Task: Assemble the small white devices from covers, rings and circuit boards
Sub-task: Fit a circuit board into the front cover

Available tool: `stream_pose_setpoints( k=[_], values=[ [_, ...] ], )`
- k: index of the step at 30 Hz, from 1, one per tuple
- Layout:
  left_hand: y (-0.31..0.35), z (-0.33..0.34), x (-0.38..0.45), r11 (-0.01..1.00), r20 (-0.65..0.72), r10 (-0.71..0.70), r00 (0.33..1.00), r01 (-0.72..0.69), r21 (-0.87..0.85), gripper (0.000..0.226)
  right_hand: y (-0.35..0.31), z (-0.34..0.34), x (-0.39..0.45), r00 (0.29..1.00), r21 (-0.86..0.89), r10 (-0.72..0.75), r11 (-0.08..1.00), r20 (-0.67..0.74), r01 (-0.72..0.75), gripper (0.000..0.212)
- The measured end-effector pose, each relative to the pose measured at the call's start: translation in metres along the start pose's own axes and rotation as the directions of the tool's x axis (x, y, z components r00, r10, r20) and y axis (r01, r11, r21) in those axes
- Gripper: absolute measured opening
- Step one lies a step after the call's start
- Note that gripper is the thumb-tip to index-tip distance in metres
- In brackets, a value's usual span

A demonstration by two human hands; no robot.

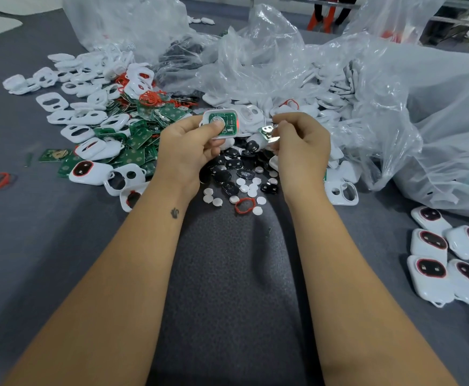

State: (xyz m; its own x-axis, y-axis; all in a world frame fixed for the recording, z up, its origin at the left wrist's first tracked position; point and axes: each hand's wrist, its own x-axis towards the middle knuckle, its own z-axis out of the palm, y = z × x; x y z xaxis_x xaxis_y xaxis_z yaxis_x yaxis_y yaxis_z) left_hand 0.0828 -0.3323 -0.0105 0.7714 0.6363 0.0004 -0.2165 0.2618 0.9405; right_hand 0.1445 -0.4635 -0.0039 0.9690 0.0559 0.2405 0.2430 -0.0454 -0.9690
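Finished units [433, 270]: lower right of frame; we count several closed white shells with red-rimmed dark windows, the outermost cut off by the frame edge.
Left hand [188, 143]: centre; fingers closed round a white cover [220, 124], thumb pressing the green circuit board [225, 123] seated in it.
Right hand [301, 143]: centre right; fingertips pinched on a small shiny metal piece [268, 134]; we cannot make out its exact shape.
Handling: we judge cover and board light and stiff, the board fragile at its components; best gripped by the cover's edges.
Loose stock: black pads [231, 165] under the hands, boards and red rings [151, 97] upper left.
Plastic bags [367, 93]: upper frame; contents mostly veiled.
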Motion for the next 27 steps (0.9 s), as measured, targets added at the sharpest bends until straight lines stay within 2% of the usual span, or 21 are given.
stream_pose_setpoints(
  k=[3,6,10,14,16,21,22,23,25,27],
  values=[
    [0.001,0.0,0.001,0.999,-0.014,0.002,1.0,-0.003,-0.042,0.009,0.002,-0.007,0.006,0.996,-0.041,0.004,0.999,-0.084,-0.007,0.027],
    [0.002,-0.002,0.002,0.995,-0.069,-0.011,0.998,0.004,-0.102,0.011,0.004,-0.016,0.011,0.994,-0.213,-0.036,0.977,-0.099,0.014,0.029],
    [0.003,-0.002,0.003,0.992,-0.11,-0.04,0.993,0.026,-0.126,0.012,-0.001,-0.032,0.017,0.998,-0.511,-0.021,0.858,0.058,0.047,0.028],
    [0.001,0.001,0.002,0.995,-0.104,-0.046,0.994,0.036,-0.096,0.011,-0.006,-0.037,0.015,0.947,-0.698,0.137,0.708,0.291,0.112,0.011],
    [0.001,0.002,0.003,0.996,-0.103,-0.058,0.993,0.05,-0.078,0.008,-0.008,-0.037,0.012,0.911,-0.744,0.196,0.649,0.363,0.157,0.027],
    [0.0,0.002,0.003,0.996,-0.109,-0.074,0.991,0.068,-0.055,0.006,-0.008,-0.034,0.012,0.919,-0.81,0.06,0.498,0.389,0.31,0.01],
    [0.0,0.001,0.003,0.996,-0.106,-0.074,0.992,0.069,-0.052,0.006,-0.006,-0.034,0.013,0.92,-0.798,0.025,0.508,0.391,0.325,0.008],
    [0.0,0.001,0.003,0.996,-0.104,-0.075,0.992,0.069,-0.052,0.005,-0.005,-0.034,0.014,0.922,-0.759,-0.016,0.562,0.387,0.328,0.005],
    [0.0,0.002,0.002,0.996,-0.1,-0.075,0.992,0.07,-0.054,0.007,-0.004,-0.034,0.015,0.933,-0.599,-0.074,0.748,0.353,0.286,0.01],
    [0.001,0.003,0.001,0.997,-0.095,-0.071,0.993,0.067,-0.042,0.01,-0.005,-0.035,0.015,0.937,-0.363,-0.059,0.912,0.345,0.191,0.015]
  ],
)
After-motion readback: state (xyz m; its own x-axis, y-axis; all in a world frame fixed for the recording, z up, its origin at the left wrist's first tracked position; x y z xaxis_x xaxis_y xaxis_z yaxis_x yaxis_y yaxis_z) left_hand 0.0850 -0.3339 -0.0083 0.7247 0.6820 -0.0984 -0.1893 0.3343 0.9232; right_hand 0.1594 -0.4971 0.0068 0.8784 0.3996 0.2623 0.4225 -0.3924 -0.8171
